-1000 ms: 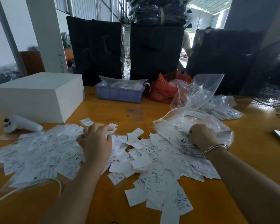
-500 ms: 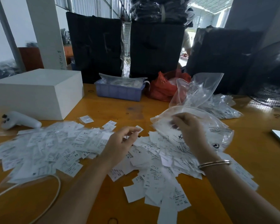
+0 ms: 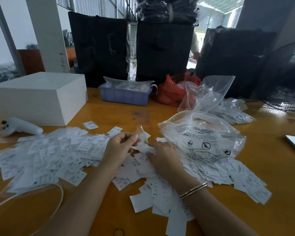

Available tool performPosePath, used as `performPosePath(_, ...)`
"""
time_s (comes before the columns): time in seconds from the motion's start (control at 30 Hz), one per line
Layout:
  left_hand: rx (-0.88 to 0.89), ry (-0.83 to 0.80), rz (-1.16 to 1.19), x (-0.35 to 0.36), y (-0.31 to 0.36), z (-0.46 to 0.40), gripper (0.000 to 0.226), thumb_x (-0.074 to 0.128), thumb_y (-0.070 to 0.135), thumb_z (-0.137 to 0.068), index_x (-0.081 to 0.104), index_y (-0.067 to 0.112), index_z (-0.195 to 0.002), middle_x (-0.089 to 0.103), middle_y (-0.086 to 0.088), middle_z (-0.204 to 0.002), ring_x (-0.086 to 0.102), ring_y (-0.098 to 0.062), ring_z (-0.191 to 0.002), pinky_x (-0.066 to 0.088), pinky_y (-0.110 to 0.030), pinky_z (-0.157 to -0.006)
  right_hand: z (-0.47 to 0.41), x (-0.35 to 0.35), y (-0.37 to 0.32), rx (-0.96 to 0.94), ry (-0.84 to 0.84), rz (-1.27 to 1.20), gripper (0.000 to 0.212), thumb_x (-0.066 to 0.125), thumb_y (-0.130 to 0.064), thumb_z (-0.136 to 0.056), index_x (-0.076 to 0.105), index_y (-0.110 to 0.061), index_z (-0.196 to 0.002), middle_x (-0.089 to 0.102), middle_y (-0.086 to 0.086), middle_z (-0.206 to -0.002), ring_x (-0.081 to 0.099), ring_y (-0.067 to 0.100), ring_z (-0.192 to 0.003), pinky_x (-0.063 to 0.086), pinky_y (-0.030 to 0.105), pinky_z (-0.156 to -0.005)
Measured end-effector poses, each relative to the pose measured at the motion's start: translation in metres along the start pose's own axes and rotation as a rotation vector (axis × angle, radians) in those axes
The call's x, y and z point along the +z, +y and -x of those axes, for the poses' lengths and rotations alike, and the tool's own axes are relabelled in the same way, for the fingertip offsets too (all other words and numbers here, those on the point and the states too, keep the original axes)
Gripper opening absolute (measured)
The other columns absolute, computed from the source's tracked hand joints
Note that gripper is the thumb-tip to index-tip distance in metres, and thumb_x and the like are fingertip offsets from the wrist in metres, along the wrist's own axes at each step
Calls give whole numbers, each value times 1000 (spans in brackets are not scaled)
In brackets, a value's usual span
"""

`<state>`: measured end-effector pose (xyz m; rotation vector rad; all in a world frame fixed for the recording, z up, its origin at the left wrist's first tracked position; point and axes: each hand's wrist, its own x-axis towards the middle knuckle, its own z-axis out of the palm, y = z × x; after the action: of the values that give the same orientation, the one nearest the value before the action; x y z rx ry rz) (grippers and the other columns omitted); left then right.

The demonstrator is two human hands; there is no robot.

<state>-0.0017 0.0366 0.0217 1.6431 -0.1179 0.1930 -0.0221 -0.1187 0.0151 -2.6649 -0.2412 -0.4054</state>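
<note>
My left hand [image 3: 120, 147] pinches a small clear sleeve [image 3: 142, 133] between thumb and fingers above the middle of the table. My right hand [image 3: 163, 155], with bangles on its wrist, holds a white paper label [image 3: 143, 148] right beside it; the two hands almost touch. Loose white labels [image 3: 162, 189] lie heaped under and in front of my hands. To the left spreads a pile of labels in clear sleeves [image 3: 49, 154]. A large clear printed bag [image 3: 203, 138] lies just right of my right hand.
On the wooden table [image 3: 95, 210] stand a white box [image 3: 39, 97], a white controller [image 3: 19, 127], a blue tray [image 3: 124, 95], a red bag [image 3: 172, 90] and more clear bags [image 3: 209, 92]. Black bundles [image 3: 163, 51] line the far edge. A fan [image 3: 288, 86] is at right, a white cable [image 3: 59, 193] at left.
My left hand left the sleeved pile and came to the centre, now pinching a sleeve. My right hand moved off the large printed bag to the centre with a label.
</note>
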Motion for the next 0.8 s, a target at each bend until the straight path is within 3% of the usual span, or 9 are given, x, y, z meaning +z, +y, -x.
performPosePath(0.1, 2, 13, 7, 1, 0, -1, 8, 59, 23, -93, 67, 25, -91, 73, 17, -80, 67, 3, -77, 46, -16, -63, 0, 7, -2, -123, -21, 278, 34, 40, -32, -95, 53, -25, -125, 61, -5, -120, 49, 21, -115, 28, 35, -93)
performPosePath(0.23, 62, 3, -34, 0, 4, 2, 20, 59, 24, -93, 68, 40, -86, 71, 24, -80, 64, 8, -79, 48, -10, -57, 1, 7, -2, -173, 89, 348, 33, 35, -35, -98, 66, -26, -104, 65, -8, -103, 52, 15, -101, 24, 30, -85)
performPosePath(0.3, 102, -3, -104, 0, 4, 2, 23, 58, 29, -93, 66, 49, -86, 69, 27, -84, 62, 9, -86, 48, -10, -66, 3, 3, -1, -122, 197, 193, 29, 41, -33, -97, 68, -23, -99, 66, -8, -100, 53, 14, -98, 27, 29, -83)
performPosePath(0.37, 148, 9, -170, 0, 3, 2, 18, 57, 31, -94, 66, 46, -97, 65, 27, -96, 57, 10, -92, 43, -10, -74, 5, -1, 2, -37, 285, -40, 19, 48, -27, -95, 66, -19, -95, 65, -7, -93, 54, 11, -91, 33, 25, -80)
performPosePath(0.47, 167, 34, -179, 0, 3, 1, 18, 57, 29, -93, 66, 44, -94, 67, 29, -82, 60, 8, -80, 43, -6, -63, 11, -8, 6, 99, 342, -426, 7, 54, -18, -93, 56, -24, -92, 58, -17, -76, 54, -6, -71, 40, 8, -63)
performPosePath(0.6, 148, -24, -117, 3, 6, 4, 24, 57, 19, -93, 64, 41, -86, 68, 27, -74, 62, 8, -73, 46, -5, -58, 16, -14, 12, 166, 385, -668, 33, 52, -7, -92, 51, -37, -107, 48, -14, -53, 40, -1, -45, 34, 12, -44)
performPosePath(0.67, 136, -92, -91, 4, 6, 6, 26, 56, 13, -94, 67, 37, -89, 70, 21, -75, 64, 4, -73, 48, -8, -60, 15, -16, 12, 169, 378, -657, 36, 49, -6, -94, 58, -39, -104, 56, -16, -65, 44, -2, -51, 35, 11, -47)
performPosePath(0.73, 126, -196, -13, 4, 7, 9, 32, 52, 5, -94, 70, 31, -93, 71, 14, -74, 64, 0, -70, 49, -11, -63, 15, -17, 8, 181, 340, -671, 36, 45, -4, -95, 66, -32, -102, 66, -11, -91, 55, 0, -72, 40, 11, -61)
performPosePath(0.8, 123, -293, 49, 3, 8, 12, 38, 48, 2, -95, 74, 30, -96, 70, 10, -76, 62, -2, -72, 49, -13, -65, 16, -18, 4, 186, 236, -786, 33, 44, -7, -96, 69, -28, -101, 66, -5, -105, 58, 4, -89, 43, 13, -73)
